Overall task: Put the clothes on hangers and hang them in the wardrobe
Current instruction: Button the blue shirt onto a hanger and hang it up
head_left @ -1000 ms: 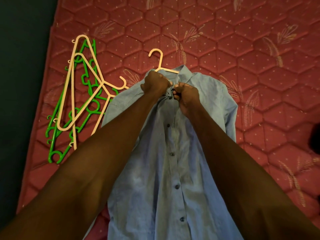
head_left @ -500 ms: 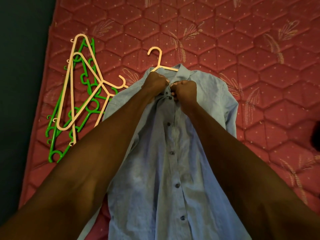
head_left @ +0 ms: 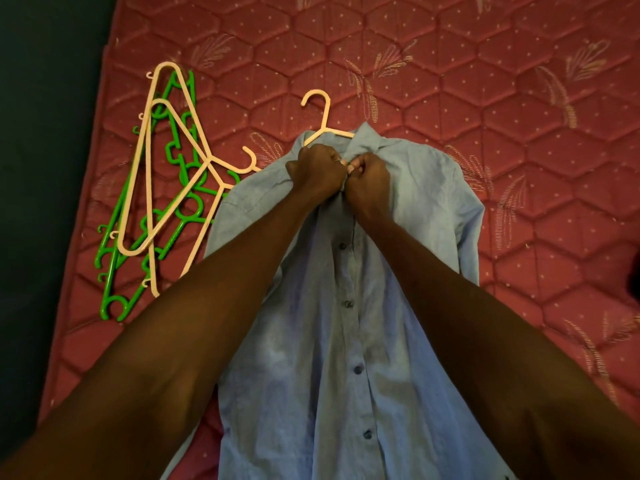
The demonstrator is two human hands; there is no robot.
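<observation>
The blue shirt (head_left: 349, 306) is lying flat on the red mattress (head_left: 519, 81), a peach hanger (head_left: 323, 123) poking from its collar. The left hand (head_left: 317, 173) and right hand (head_left: 369, 180) are pinching the placket, probably buttoning, though knuckles are hiding it. Tugging is risking the hanger slipping out.

Light blue button-up cotton shirt (head_left: 346, 341) lies flat, front up, on red quilted mattress (head_left: 519, 168). Pale peach plastic hanger (head_left: 323, 123) sits inside the collar, hook poking out far side. Left hand (head_left: 313, 171) and right hand (head_left: 369, 181) both pinch the shirt front just below the collar, fingers curled, knuckles nearly touching. Left of the shirt: pile of spare peach hangers (head_left: 152, 174) overlapping green plastic hangers (head_left: 114, 271).
</observation>
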